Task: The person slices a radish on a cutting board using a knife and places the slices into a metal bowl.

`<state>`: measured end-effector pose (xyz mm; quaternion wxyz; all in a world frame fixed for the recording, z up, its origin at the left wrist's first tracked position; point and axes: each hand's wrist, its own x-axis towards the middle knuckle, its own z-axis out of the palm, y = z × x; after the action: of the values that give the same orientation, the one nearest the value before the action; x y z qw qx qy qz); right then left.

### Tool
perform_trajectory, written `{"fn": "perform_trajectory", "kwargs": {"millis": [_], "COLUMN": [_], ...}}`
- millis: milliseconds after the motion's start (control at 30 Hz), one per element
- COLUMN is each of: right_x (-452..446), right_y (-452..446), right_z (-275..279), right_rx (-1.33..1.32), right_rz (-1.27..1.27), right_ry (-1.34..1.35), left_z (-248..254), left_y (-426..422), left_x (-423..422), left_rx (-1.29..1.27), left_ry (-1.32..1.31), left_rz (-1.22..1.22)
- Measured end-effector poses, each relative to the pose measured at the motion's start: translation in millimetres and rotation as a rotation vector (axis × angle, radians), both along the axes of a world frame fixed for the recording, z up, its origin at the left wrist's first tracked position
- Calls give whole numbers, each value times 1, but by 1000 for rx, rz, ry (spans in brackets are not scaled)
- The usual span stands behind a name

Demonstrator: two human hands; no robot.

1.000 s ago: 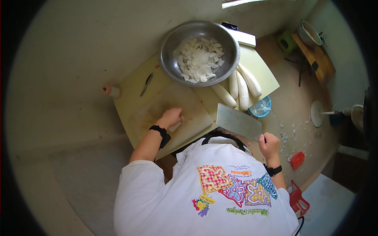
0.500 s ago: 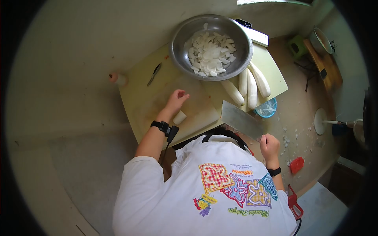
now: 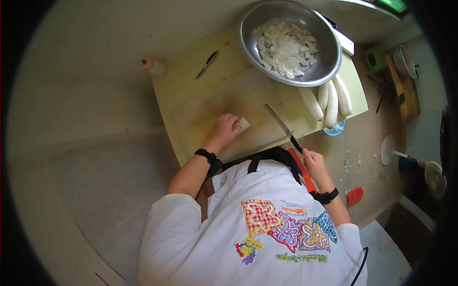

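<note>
In the head view, the left hand (image 3: 226, 129) curls round a white piece (image 3: 244, 125) on the board (image 3: 210, 107), by the table's (image 3: 185, 64) near edge. The right hand (image 3: 314, 165) grips a knife (image 3: 280, 122); white roots (image 3: 332, 106) lie toward the right corner, beside the bowl (image 3: 328, 62).

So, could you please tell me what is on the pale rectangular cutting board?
On the pale rectangular cutting board, the left hand holds a short white vegetable piece near brownish staining; the surface beneath both is hidden.

Pale wall (image 3: 95, 57), tan floor (image 3: 365, 138), wooden bench (image 3: 411, 102), perhaps a window (image 3: 393, 4) at upper right
</note>
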<state>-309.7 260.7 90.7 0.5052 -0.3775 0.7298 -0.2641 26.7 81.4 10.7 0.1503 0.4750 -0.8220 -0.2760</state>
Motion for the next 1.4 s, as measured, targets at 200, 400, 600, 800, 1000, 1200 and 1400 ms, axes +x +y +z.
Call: {"fn": "perform_trajectory", "kwargs": {"millis": [200, 400, 600, 800, 1000, 1200, 1400], "right_x": [54, 80, 84, 91, 95, 96, 102], "right_y": [-22, -21, -23, -27, -29, -35, -36], "right_z": [9, -3, -6, -1, -1, 3, 7], "right_rx": [123, 161, 168, 187, 177, 226, 225], "right_rz": [95, 77, 105, 138, 139, 154, 221], "right_ry": [68, 66, 90, 132, 165, 155, 237], "left_z": [-1, -11, -8, -7, -6, -2, -10], "left_y": [-2, -4, -5, -5, -7, -7, -3], "left_x": [-4, -2, -6, -4, -2, -7, -3], "left_rx": [-8, -97, -125, -120, -75, -16, 0], "left_ry": [125, 215, 233, 188, 114, 128, 130], "left_rz": [-111, -128, -114, -119, -157, -137, -98]}}
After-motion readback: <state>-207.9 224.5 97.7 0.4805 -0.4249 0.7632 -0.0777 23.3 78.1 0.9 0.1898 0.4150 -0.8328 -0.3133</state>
